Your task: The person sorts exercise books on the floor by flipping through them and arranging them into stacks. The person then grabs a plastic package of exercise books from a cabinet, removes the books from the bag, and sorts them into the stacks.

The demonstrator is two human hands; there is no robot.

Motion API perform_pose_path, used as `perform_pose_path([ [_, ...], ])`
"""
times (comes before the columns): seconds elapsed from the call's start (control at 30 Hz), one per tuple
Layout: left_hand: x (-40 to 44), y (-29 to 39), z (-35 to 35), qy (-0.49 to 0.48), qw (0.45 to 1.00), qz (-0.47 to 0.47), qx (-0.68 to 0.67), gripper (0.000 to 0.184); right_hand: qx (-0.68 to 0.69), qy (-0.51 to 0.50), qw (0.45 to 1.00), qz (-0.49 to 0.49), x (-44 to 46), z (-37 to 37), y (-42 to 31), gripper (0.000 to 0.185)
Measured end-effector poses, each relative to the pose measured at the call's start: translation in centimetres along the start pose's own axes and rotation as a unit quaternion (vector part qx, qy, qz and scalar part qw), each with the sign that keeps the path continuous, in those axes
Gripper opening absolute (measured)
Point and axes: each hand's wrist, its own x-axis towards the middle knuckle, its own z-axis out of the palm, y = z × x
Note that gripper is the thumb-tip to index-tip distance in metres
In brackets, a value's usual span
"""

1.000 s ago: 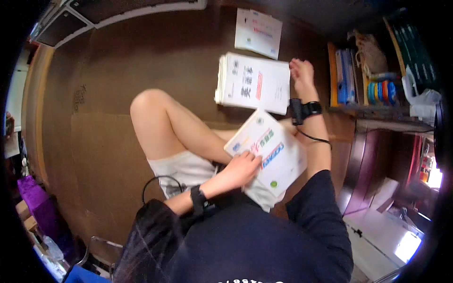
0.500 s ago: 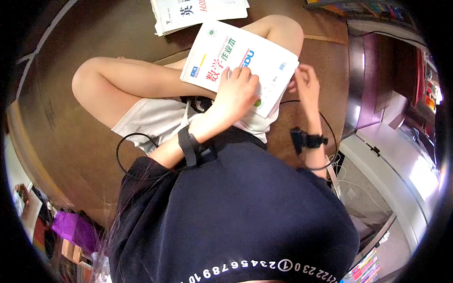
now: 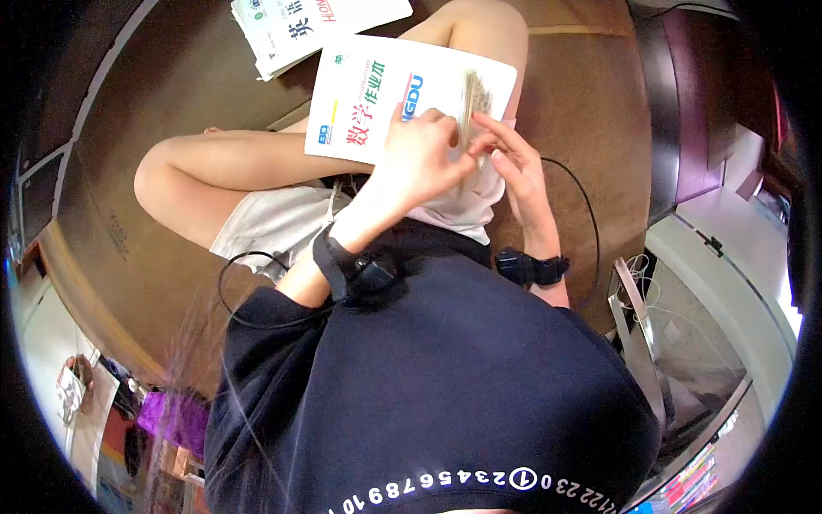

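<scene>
While hands meet over workbook, brown surface spreads below, pale cabinet right.

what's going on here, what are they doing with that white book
A person sits with bent legs, a white workbook lying face up across them. The left hand is over its near edge and the right hand is close beside, fingers at its right-hand part; whether either is gripping is unclear. More books lie beyond on the brown surface, partly out of view.
</scene>
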Motion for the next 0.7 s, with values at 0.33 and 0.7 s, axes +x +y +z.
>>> perform_pose_path([
  [0.33, -1.9, -6.3, -2.3, -0.029, 0.963, 0.055, -0.263, 0.021, -0.042, 0.338, 0.940, 0.011, 0.0, -1.2, 0.8, 0.032],
  [0.7, -2.4, -16.8, -3.6, 0.207, 0.918, -0.199, -0.272, 0.045, -0.141, 0.280, 0.948, -0.057, 5.1, -0.7, -0.5, 0.033],
])
